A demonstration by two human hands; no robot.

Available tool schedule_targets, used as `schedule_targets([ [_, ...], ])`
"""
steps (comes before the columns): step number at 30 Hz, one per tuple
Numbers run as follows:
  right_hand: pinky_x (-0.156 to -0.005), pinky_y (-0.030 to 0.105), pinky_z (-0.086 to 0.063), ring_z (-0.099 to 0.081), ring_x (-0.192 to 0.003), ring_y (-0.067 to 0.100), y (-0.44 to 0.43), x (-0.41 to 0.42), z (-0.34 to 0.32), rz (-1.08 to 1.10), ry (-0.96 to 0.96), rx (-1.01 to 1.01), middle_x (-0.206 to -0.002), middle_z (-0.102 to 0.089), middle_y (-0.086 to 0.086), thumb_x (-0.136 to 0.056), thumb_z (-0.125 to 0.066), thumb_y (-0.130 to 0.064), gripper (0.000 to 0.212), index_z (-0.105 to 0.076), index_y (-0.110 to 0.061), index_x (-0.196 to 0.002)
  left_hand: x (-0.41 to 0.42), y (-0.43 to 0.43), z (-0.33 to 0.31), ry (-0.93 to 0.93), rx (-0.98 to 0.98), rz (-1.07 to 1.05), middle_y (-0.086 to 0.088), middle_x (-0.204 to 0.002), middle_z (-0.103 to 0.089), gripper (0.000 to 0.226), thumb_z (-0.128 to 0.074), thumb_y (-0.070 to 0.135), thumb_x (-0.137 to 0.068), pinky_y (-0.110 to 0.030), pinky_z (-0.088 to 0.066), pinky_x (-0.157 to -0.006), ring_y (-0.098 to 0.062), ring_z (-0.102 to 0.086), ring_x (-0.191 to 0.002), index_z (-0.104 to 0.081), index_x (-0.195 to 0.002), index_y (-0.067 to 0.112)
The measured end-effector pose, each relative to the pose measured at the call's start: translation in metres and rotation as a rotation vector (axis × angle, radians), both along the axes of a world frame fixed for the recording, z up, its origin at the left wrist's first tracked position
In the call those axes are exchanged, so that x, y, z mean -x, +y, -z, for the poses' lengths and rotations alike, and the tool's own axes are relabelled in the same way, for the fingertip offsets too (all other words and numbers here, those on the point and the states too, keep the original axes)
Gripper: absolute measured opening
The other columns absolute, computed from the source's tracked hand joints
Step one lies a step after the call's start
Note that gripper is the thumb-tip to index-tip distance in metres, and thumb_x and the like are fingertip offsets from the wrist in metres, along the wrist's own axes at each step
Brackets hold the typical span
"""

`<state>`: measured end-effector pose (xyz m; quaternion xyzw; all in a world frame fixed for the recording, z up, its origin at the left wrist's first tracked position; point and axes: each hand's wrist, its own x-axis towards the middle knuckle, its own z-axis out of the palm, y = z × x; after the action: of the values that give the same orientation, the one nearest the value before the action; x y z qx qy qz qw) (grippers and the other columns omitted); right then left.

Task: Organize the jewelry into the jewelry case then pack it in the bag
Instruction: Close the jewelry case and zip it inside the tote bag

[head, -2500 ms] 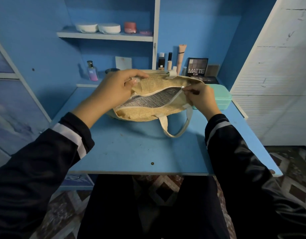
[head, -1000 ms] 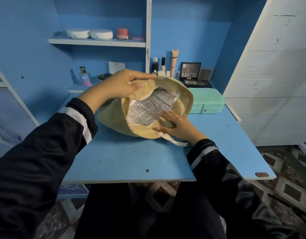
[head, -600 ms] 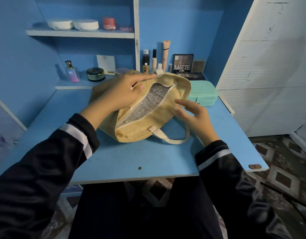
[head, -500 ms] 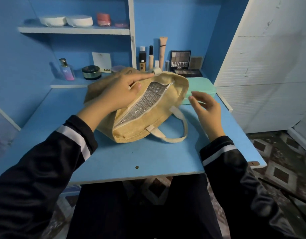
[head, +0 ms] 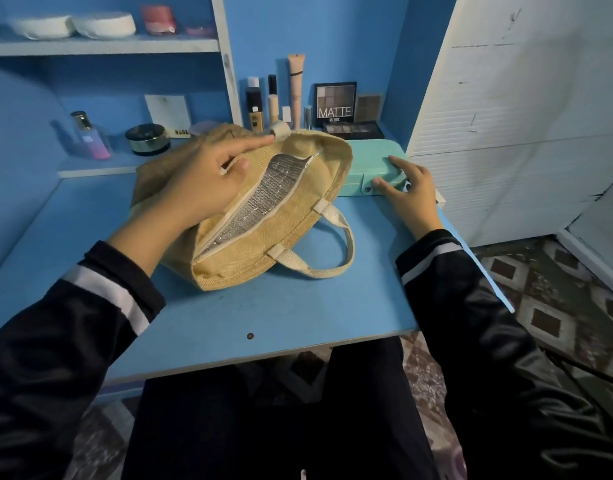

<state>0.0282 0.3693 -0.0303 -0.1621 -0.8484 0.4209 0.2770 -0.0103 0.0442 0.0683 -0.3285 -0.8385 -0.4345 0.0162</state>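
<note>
1. Left hand (head: 208, 181): holds the far rim of the woven bag (head: 281, 220). The thumb is hooked inside the mouth and the fingers lie over the outer side, with the index finger stretched along the rim.
2. Bag: lies on the blue table (head: 263, 306), its mouth parted directly beneath the left hand's hold. The silver lining (head: 263, 192) shows just right of the thumb. One handle (head: 332, 265) loops on the table, on the near side of the hold.
3. Right hand (head: 410, 195): wide, with the fingers spread. The fingers lie on the lid of the mint jewelry case (head: 367, 157) at its near right corner, and the thumb touches the front wall beside the clasp.
4. Jewelry case: lid down, flat on the table under the right hand. Its left end is behind the bag's rim.
5. Beyond both hands: an eyeshadow palette (head: 335, 103) marked MATTE stands against the back wall.
</note>
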Motion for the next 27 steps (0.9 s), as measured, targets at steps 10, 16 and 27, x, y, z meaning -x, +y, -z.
schedule_targets([
  [10, -0.110, 0.027, -0.026, -0.029, -0.135, 0.015, 0.002, -0.012, -0.007, -0.123, -0.087, 0.092, -0.150, -0.024, 0.004, -0.073, -0.082, -0.038, 0.084, -0.036, -0.037, -0.143, 0.001, 0.005, 0.004, -0.051, 0.015, 0.016, 0.016, -0.142, -0.051, 0.052, -0.048, 0.011, -0.100, -0.037, -0.042, -0.080, -0.026, -0.054, -0.093, -0.053, -0.123, 0.058],
  [16, -0.101, 0.019, -0.028, -0.037, -0.123, 0.015, 0.002, -0.006, -0.008, -0.128, -0.106, 0.067, -0.136, -0.033, 0.004, -0.072, -0.083, -0.037, 0.073, -0.046, -0.033, -0.135, -0.003, 0.007, 0.003, -0.074, -0.001, 0.015, 0.025, -0.136, -0.051, 0.056, -0.048, 0.010, -0.100, -0.028, -0.037, -0.076, -0.018, -0.047, -0.098, -0.052, -0.118, 0.062],
  [27, -0.092, 0.021, -0.034, -0.044, -0.108, 0.016, -0.011, -0.016, -0.005, -0.038, -0.062, -0.013, -0.124, -0.041, 0.005, -0.066, -0.085, -0.042, 0.073, -0.049, -0.033, -0.129, -0.008, 0.006, -0.005, -0.038, 0.017, -0.006, 0.018, -0.145, -0.046, 0.054, -0.047, 0.011, -0.101, -0.017, -0.034, -0.067, -0.012, -0.043, -0.094, -0.050, -0.120, 0.062],
])
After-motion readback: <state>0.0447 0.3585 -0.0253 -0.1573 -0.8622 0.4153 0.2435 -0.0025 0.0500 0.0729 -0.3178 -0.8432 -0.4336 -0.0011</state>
